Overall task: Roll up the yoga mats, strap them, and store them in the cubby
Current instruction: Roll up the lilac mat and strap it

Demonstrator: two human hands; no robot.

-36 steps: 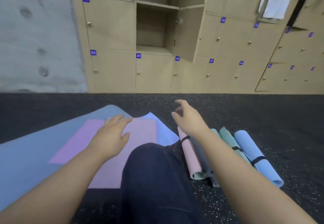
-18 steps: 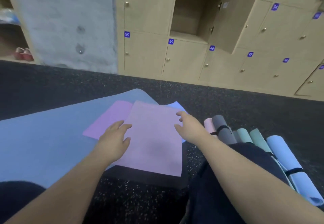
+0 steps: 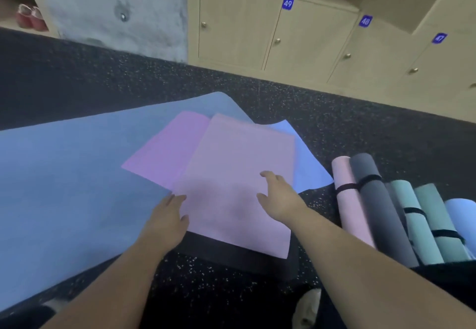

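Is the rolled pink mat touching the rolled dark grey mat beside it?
Touching. In the head view the rolled pink mat lies side by side against the dark grey mat, no floor between them, with one black strap round both.

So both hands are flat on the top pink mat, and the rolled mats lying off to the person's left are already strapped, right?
Not quite: the rolled mats lie to the person's right, as the head view shows. The left hand and right hand do rest open on the top pink mat, and straps are visible on the rolls.

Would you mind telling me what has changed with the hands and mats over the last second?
The right hand came off the strapped rolled mats and across onto the flat pale pink mat. The left hand stayed flat at that mat's left edge. Neither grips anything. The rolled mats and large blue mat stayed put.
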